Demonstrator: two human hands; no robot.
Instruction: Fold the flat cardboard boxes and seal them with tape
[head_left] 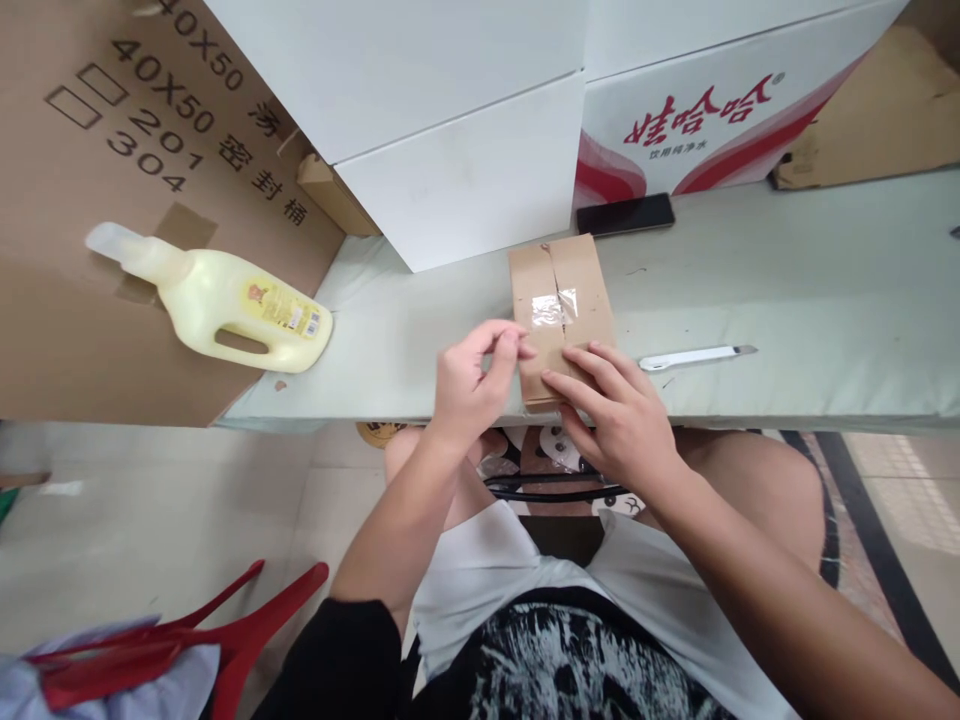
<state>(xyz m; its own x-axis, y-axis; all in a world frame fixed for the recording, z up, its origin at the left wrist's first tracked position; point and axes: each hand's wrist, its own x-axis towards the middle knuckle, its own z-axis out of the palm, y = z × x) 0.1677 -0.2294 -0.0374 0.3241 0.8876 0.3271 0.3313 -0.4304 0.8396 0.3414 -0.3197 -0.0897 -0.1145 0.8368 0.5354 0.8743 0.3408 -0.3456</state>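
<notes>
A small brown cardboard box lies at the table's near edge with its two top flaps meeting in a seam. Clear tape bridges that seam near the middle, its ends cut or torn unevenly. My right hand rests on the near right part of the box, fingers spread over the top and thumb at the front edge. At the box's left edge is my left hand, thumb and index finger pinched together; whatever may be between them is too small to make out. A white utility knife with its blade out lies right of the box.
Behind the box stand white cartons and a black phone on the pale table cover. A yellow detergent bottle is at the left, against a large brown carton. A red stool is at lower left.
</notes>
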